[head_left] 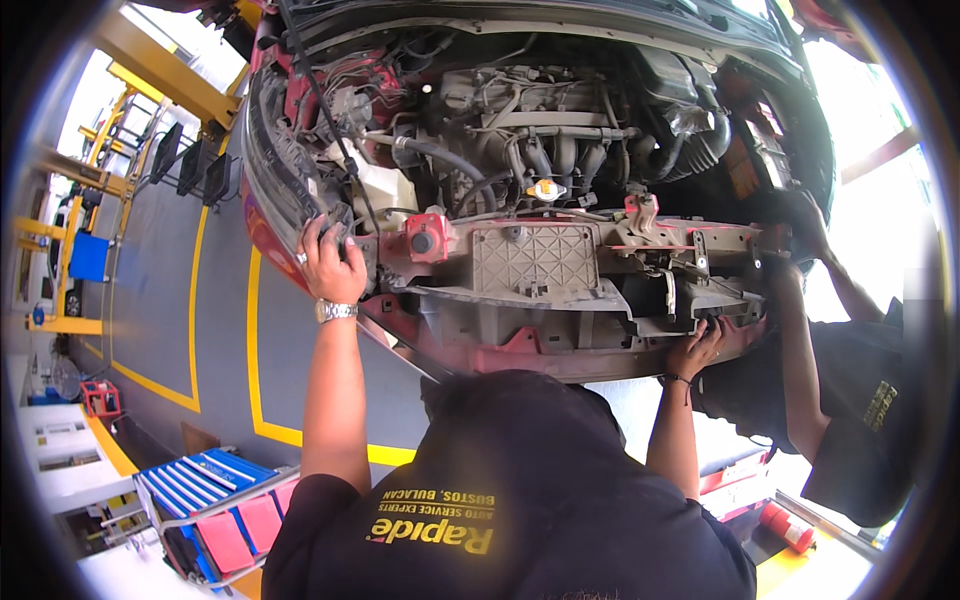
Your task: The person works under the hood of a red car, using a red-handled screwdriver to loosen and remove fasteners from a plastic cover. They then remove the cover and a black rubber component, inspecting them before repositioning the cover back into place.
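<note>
A red car's front end stands before me, hood up and engine point(530, 120) exposed. My left hand point(332, 268), with a ring and a metal watch at the wrist, curls its fingers over the front corner of a dusty headlight point(290, 165). Lower down at the right, my right hand point(697, 347) has its fingers hooked over the edge of the red lower front panel point(530, 345); some fingertips are hidden there. Between my hands runs the upper crossmember point(535, 258), with a red bracket point(428, 238) near its left end.
Close on my right, a co-worker in a dark shirt point(850, 390) has both arms point(800, 350) at the car's other front corner. A blue-topped tool cart point(215, 475) stands at the lower left. Yellow lines point(255, 350) mark the grey floor. A red fire extinguisher point(787, 525) is at the lower right.
</note>
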Demonstrator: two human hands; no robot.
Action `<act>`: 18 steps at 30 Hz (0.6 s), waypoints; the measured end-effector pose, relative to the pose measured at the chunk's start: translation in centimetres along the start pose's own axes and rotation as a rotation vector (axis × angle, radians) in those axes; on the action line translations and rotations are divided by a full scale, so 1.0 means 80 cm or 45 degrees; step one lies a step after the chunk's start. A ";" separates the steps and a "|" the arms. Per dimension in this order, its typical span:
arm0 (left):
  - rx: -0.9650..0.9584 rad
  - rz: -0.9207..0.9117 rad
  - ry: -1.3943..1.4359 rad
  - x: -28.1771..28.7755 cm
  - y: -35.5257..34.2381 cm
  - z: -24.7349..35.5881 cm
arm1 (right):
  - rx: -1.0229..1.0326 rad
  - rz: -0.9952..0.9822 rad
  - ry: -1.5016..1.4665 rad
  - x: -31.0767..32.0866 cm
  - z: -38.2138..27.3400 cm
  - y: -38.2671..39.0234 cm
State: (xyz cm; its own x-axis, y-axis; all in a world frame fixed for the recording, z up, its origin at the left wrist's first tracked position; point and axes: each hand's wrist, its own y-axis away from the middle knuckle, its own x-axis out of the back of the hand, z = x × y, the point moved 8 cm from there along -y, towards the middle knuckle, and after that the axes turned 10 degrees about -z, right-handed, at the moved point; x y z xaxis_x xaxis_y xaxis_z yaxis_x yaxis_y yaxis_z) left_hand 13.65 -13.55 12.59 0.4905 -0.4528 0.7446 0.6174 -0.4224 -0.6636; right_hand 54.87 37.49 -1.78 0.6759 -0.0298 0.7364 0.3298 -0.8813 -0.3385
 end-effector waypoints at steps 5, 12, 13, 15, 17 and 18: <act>-0.011 0.000 0.000 0.001 -0.001 -0.001 | 0.099 0.079 -0.034 0.003 0.001 0.002; -0.019 0.007 -0.017 0.000 -0.002 0.000 | 0.078 0.055 -0.111 0.001 0.000 0.003; -0.015 0.006 -0.022 -0.003 -0.001 0.000 | 0.078 0.054 -0.105 0.005 0.004 0.002; -0.012 0.009 -0.027 -0.006 0.001 -0.002 | 0.127 0.075 -0.094 0.004 0.003 0.001; -0.020 0.003 -0.050 -0.003 0.001 -0.003 | 0.137 0.069 -0.094 0.002 0.002 -0.001; -0.027 0.014 -0.058 -0.001 0.001 -0.002 | 0.110 0.056 -0.092 0.002 0.000 0.000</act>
State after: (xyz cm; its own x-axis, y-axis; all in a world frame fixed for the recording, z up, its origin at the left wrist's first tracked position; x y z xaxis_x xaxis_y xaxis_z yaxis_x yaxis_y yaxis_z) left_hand 13.53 -13.66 12.48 0.5247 -0.4216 0.7396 0.5988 -0.4347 -0.6727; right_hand 54.95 37.53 -1.69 0.7357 -0.0304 0.6766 0.3526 -0.8358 -0.4209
